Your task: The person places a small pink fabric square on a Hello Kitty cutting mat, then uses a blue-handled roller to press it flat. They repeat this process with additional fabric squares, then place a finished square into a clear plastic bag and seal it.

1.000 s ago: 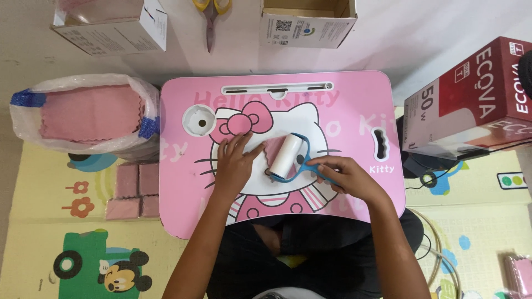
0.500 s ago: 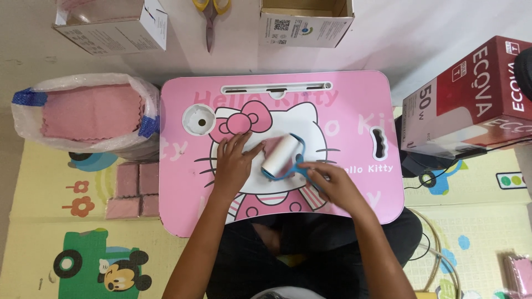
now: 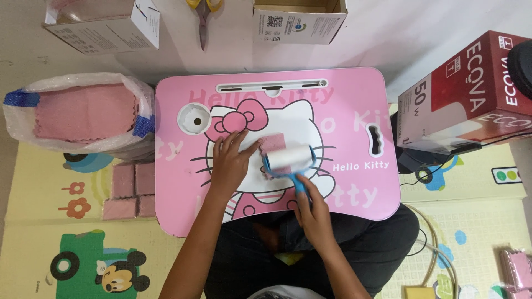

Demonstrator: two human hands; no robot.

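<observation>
A small pink cloth square (image 3: 271, 145) lies in the middle of a pink lap table (image 3: 354, 111) with a cartoon cat print. My left hand (image 3: 231, 160) rests flat on the table, fingertips pinning the cloth's left edge. My right hand (image 3: 311, 204) grips the blue handle of a lint roller (image 3: 288, 159). The roller's white drum lies across the cloth and covers its lower part.
A white plastic bag (image 3: 77, 116) full of pink cloths stands left of the table, with folded pink squares (image 3: 128, 191) stacked on the play mat below it. Cardboard boxes (image 3: 299, 19) and scissors (image 3: 204, 14) lie beyond the table. A red and white box (image 3: 471, 94) sits at the right.
The roller has swung from a slanted position to lying level across the cloth, and my right hand has drawn back toward my body. My left hand stays on the cloth.
</observation>
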